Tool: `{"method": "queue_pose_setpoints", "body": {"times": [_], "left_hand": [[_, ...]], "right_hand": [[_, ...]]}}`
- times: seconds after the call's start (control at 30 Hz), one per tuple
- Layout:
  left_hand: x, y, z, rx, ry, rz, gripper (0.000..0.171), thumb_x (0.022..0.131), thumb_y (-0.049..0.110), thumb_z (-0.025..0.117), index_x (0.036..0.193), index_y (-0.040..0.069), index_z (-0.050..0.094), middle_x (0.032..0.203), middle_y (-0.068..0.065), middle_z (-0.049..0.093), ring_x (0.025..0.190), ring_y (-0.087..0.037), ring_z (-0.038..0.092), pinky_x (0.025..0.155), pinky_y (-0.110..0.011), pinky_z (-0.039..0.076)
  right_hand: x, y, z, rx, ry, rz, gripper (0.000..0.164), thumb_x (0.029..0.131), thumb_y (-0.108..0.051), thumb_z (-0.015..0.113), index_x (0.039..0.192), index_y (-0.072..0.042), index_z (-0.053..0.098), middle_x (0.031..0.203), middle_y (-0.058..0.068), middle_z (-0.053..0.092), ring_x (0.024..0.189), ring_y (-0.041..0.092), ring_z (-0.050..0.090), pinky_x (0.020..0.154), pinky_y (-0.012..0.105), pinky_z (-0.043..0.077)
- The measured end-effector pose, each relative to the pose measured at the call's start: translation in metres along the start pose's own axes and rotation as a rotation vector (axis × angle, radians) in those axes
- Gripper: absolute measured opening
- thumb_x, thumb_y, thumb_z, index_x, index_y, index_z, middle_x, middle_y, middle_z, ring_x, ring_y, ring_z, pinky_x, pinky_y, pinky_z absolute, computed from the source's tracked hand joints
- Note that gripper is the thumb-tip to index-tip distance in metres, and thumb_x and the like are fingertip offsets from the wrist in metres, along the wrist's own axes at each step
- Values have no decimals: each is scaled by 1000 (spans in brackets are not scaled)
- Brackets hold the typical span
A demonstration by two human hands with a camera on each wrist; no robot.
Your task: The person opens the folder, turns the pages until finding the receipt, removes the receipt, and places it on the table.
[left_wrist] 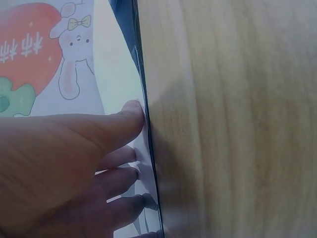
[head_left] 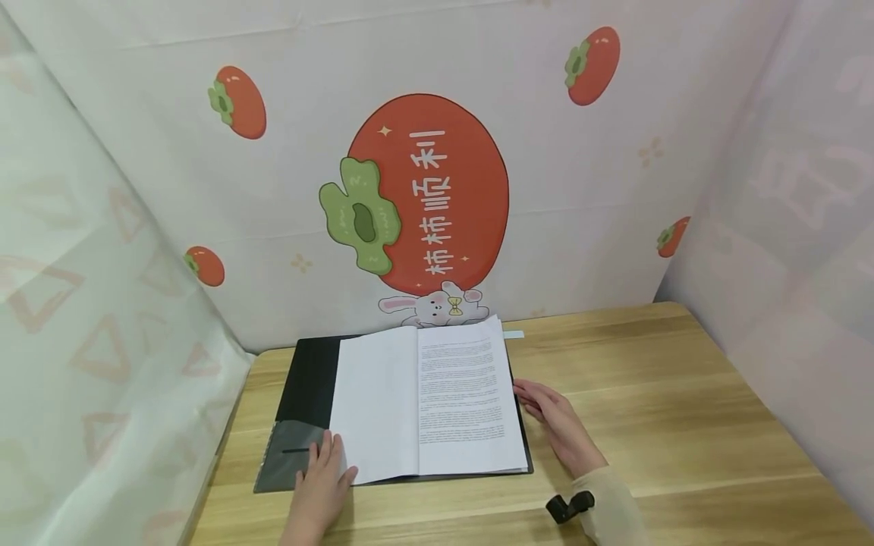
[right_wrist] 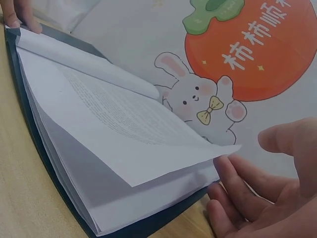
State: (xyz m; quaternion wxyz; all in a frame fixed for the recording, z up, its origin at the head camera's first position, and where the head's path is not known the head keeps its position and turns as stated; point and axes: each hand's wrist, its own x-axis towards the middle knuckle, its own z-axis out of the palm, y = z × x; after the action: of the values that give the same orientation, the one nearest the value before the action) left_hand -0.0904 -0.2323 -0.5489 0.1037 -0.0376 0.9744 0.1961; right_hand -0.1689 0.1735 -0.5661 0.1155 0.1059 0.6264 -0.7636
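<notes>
A black folder (head_left: 312,379) lies spread on the table, with a blank white page (head_left: 375,402) turned to the left and a printed page (head_left: 459,394) on the right. My left hand (head_left: 321,478) rests at the blank page's lower left corner, fingers extended over its edge and the folder's grey pocket (head_left: 290,459). At the right edge of the pages is my right hand (head_left: 556,425). In the right wrist view, its fingertips (right_wrist: 223,163) sit under the lifted corner of the printed sheet (right_wrist: 133,144), with the thumb held apart from the paper.
A pale tab (head_left: 514,334) sticks out beyond the folder's upper right. Wood-grain table (head_left: 655,425) extends to the right. A white backdrop (head_left: 293,189) with printed persimmons and a rabbit stands behind. A black wrist device (head_left: 570,506) sits by the right sleeve (head_left: 611,504).
</notes>
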Motion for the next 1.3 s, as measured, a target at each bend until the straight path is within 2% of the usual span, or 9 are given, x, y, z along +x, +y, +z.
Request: {"method": "queue_pose_setpoints", "body": {"times": [0.2,0.43,0.57,0.67,0.77,0.87,1.0,1.17,1.3], "left_hand": [[-2,-3,0,-1,-18,-10,72,104,25,68,156,-13,35,166,-36,20,149,-63,18,107,-85,20],[-5,2,-1,-20,-22,-12,68,106,27,62,155,-13,37,166,-36,21,150,-63,18,108,-85,20],[-3,14,3,13,39,32,67,110,36,55,155,-10,40,168,-32,23,152,-60,17,111,-83,19],[1,30,4,45,153,116,65,110,40,54,155,-7,45,167,-31,26,153,-57,20,115,-78,22],[1,53,2,66,272,229,58,109,36,58,152,-3,51,163,-31,36,150,-53,33,115,-71,32],[-3,81,-2,92,363,338,52,106,31,64,148,2,57,156,-28,49,142,-49,49,109,-63,45],[-10,117,-9,110,458,464,50,102,31,71,146,9,62,150,-21,58,138,-41,57,107,-57,49],[-14,152,-14,72,519,568,48,101,33,73,144,16,64,138,-13,69,128,-31,66,106,-51,52],[-11,168,-9,40,505,606,45,101,35,72,143,20,66,123,-5,75,108,-24,73,91,-43,60]], "right_hand": [[-3,-2,3,-8,-16,15,50,114,-28,48,152,6,49,153,22,53,141,29,52,116,40,43],[-10,1,14,-4,-1,9,52,113,-29,52,150,8,49,149,25,56,132,25,59,102,29,53],[-18,5,14,2,29,32,61,112,-39,51,153,6,46,151,24,55,134,25,57,101,27,52],[-22,6,11,8,30,36,72,111,-52,47,155,6,42,155,25,49,141,31,51,111,35,48],[-24,4,10,24,0,26,85,108,-64,41,156,6,40,158,27,45,146,37,45,118,44,41],[-24,0,13,50,-29,10,88,108,-66,36,155,8,39,159,29,42,148,39,42,118,47,39],[-21,-7,25,72,-67,-8,85,111,-63,29,155,9,40,159,29,43,146,39,44,117,47,40],[-17,-10,44,55,-133,-37,88,111,-64,23,155,11,38,159,30,41,143,38,44,117,51,38],[-17,-8,53,44,-138,-40,89,110,-66,22,154,10,40,157,28,44,139,35,46,110,47,42]]}}
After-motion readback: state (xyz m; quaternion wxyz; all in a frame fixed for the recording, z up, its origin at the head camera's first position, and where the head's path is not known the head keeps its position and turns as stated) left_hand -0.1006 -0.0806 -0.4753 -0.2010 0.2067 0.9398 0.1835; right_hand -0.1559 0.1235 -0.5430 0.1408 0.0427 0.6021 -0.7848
